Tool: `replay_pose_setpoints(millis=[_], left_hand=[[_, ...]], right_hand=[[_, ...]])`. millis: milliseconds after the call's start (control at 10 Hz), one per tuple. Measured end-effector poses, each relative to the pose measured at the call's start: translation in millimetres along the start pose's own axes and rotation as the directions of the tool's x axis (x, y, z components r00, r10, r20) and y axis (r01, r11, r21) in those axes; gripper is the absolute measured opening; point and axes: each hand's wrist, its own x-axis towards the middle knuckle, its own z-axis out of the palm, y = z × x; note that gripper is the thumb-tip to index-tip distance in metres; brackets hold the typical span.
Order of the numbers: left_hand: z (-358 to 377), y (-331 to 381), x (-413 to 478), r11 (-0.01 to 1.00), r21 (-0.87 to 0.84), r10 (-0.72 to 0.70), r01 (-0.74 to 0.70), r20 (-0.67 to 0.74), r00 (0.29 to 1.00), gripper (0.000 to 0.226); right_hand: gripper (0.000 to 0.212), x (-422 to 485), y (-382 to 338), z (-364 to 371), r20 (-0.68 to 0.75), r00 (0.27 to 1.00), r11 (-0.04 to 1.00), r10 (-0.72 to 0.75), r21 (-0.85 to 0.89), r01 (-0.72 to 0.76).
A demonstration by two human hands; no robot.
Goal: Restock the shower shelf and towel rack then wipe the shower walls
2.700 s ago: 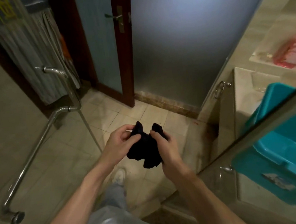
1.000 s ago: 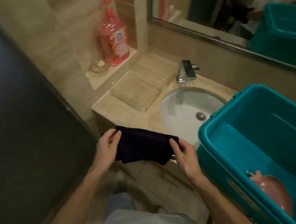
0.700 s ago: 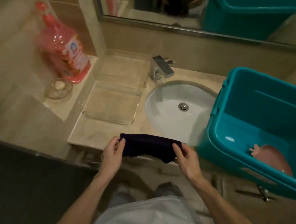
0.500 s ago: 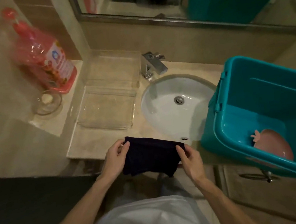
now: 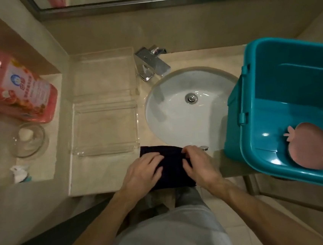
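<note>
A dark folded cloth (image 5: pixel 172 161) lies on the beige counter (image 5: pixel 102 174), at its front edge just in front of the sink (image 5: pixel 176 116). My left hand (image 5: pixel 142 172) rests flat on the cloth's left half, fingers fairly straight. My right hand (image 5: pixel 199 166) sits on the right half, with curled fingers and thumb pinching the cloth's edge. The hands hide much of the cloth.
A teal plastic tub (image 5: pixel 247 153) stands on the counter at right with a pink strawberry-shaped dish (image 5: pixel 312 146) inside. A clear tray (image 5: pixel 105 128) lies left of the sink. On the left ledge are a red refill bottle (image 5: pixel 13 88) and a glass bowl (image 5: pixel 29 140). The faucet (image 5: pixel 152 63) sits behind the sink.
I turned from the doorway to the sink counter. The cloth, held stretched between both hands in the air, has come down onto the counter's front edge with both hands on top.
</note>
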Motion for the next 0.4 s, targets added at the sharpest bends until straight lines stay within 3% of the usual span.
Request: replay_pose_setpoints(millis=[100, 200, 400], left_hand=[[12.4, -13.8, -4.9, 0.991, 0.095, 0.073, -0.095, 0.216, 0.974, 0.05], [12.1, -18.7, -8.5, 0.991, 0.082, 0.086, -0.105, 0.212, 0.973, 0.054], [0.2, -26.8, -52.2, 0.987, -0.14, 0.094, -0.079, 0.104, 0.99, 0.018]], right_hand=[[0.035, -7.7, 0.2, 12.8, 0.109, 0.986, 0.975, -0.127, -0.169, 0.145], [0.033, -16.3, -2.1, 22.9, -0.033, 0.997, 0.994, -0.066, -0.091, 0.063], [0.06, -71.1, -2.2, 26.0, -0.2, 0.973, 0.986, 0.112, -0.097, -0.134]])
